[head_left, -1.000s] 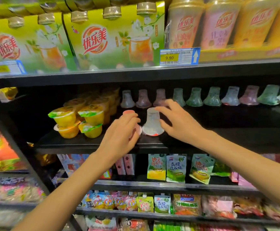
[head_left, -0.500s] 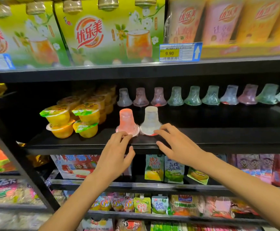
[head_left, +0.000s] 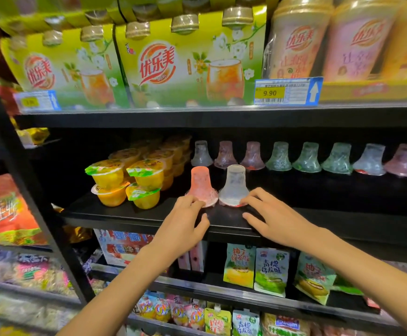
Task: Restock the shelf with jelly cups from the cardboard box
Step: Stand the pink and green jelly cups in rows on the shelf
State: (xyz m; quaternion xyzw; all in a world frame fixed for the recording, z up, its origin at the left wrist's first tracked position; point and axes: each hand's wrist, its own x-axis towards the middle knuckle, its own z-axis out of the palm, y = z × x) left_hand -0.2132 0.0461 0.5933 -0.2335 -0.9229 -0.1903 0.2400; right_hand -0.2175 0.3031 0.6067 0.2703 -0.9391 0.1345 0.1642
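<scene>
Two bell-shaped jelly cups stand upside down side by side near the front of the black shelf: a pink jelly cup and a clear white jelly cup. My left hand lies just below the pink cup, with its fingertips at the cup's rim. On the other side, my right hand has its fingertips at the white cup's rim. Both hands hold nothing. A row of several more jelly cups lines the back of the shelf. The cardboard box is out of view.
Stacked yellow fruit cups fill the shelf's left part. Green drink cartons and tall cups sit on the shelf above, with a 9.90 price tag. Snack pouches hang below. A black upright stands at the left.
Both hands let go of the pink and white cups, which now stand on the shelf, and drew back toward the shelf's front edge. Since half a second ago they have barely moved.
</scene>
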